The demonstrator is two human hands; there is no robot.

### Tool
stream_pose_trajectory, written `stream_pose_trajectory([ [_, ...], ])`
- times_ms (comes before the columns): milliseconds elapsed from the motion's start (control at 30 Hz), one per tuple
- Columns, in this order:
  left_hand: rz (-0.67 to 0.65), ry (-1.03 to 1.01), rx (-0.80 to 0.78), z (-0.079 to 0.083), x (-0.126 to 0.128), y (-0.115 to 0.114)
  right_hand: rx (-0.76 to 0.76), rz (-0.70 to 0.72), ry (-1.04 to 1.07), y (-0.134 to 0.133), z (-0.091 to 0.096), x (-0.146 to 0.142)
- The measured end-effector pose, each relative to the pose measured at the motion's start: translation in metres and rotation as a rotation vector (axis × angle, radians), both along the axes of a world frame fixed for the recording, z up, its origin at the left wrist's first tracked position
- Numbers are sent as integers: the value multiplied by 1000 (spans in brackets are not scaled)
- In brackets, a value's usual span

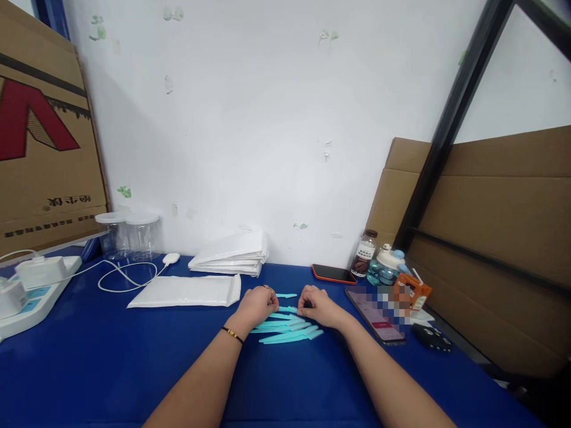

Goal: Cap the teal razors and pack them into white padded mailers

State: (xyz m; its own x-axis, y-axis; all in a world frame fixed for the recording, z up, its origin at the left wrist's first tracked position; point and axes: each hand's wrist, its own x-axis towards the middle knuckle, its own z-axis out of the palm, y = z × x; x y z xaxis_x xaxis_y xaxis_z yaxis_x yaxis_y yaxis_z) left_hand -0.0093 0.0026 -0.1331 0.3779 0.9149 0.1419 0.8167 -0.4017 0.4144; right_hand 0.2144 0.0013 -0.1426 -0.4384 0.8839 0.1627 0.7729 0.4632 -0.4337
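Note:
Several slim turquoise eyebrow razors lie in a loose, overlapping pile on the blue tabletop. Just above the pile, one eyebrow razor spans the gap between my two hands. My left hand is closed in a pinch at its left end, and my right hand pinches the right end. Farther back, another eyebrow razor rests between the hands, its left end close to my left fingers. The fingertips partly hide the ends of the held razor.
White padded mailers are stacked by the wall, with one mailer in front. At right are a red-edged phone, a larger phone, a bottle, an orange carton and a black object. A power strip and jars stand left.

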Motion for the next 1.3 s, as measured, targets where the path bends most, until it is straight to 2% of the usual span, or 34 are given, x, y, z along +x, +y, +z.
stream_pose_trajectory([
  [167, 134, -2, 59, -1, -9, 10, 91, -241, 17, 10, 4, 30],
  [233, 159, -6, 90, -1, -10, 11, 109, -292, 31, 11, 5, 35],
  [300, 136, -23, 107, -1, -9, 9, 99, -261, 66, 8, 7, 32],
  [433, -69, 2, 26, 1, -5, -1, 14, -64, 96, -5, 7, 8],
  [500, -112, 44, -27, 2, -2, -5, -16, -8, 72, -9, 5, -3],
  [667, -83, 39, 2, 1, 2, -4, -43, 34, 72, -7, 1, -6],
  [833, 0, -75, 37, 0, -2, 4, 38, -33, 116, -5, 7, 5],
  [1033, -7, -122, 49, 1, 1, 4, -35, 80, 198, -5, 6, -7],
  [1200, 84, -80, 114, -1, -6, 9, 41, -33, 132, 7, 0, 10],
  [1300, 127, -62, 108, -5, -11, 13, 108, -125, 93, 6, 4, 23],
])
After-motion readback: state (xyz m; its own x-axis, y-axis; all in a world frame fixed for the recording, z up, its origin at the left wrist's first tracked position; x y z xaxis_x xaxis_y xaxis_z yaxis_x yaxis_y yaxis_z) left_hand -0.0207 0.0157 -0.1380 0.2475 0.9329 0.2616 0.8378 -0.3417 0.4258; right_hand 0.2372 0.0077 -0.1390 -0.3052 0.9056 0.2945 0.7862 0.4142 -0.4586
